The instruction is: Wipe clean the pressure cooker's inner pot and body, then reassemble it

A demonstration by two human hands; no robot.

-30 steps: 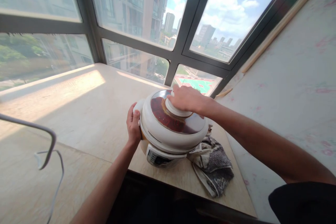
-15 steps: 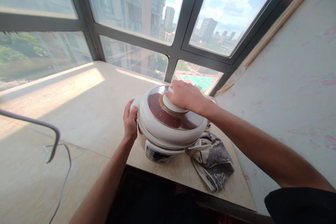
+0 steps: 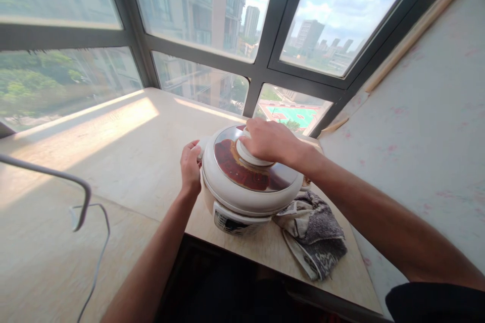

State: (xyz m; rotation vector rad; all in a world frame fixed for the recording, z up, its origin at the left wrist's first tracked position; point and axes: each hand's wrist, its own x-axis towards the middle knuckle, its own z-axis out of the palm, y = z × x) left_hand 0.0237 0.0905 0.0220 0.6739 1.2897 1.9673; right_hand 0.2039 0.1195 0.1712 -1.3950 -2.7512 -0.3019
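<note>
A white electric cooker [image 3: 242, 222], with a control panel on its front, stands near the front edge of the wooden sill. Its round lid [image 3: 246, 179], white-rimmed with a shiny brown and silver top, sits on the body. My right hand [image 3: 271, 139] is closed around the white knob [image 3: 248, 154] at the lid's centre, its fingertips partly hidden. At the cooker's left side, my left hand [image 3: 190, 164] grips the side handle [image 3: 202, 145], fingers curled around it. A crumpled grey and white towel [image 3: 316, 234] lies right of the cooker, close to its base.
A grey cord [image 3: 100, 242] and a curved grey tube or cable [image 3: 81, 186] are at the left. Dark-framed windows [image 3: 261, 60] rise behind the sill [image 3: 125, 161]. A papered wall [image 3: 424, 151] stands close on the right.
The whole view has shifted slightly, so things appear a little farther right. Both hands keep their places on knob and handle. The seam below the lid at the left looks narrower.
</note>
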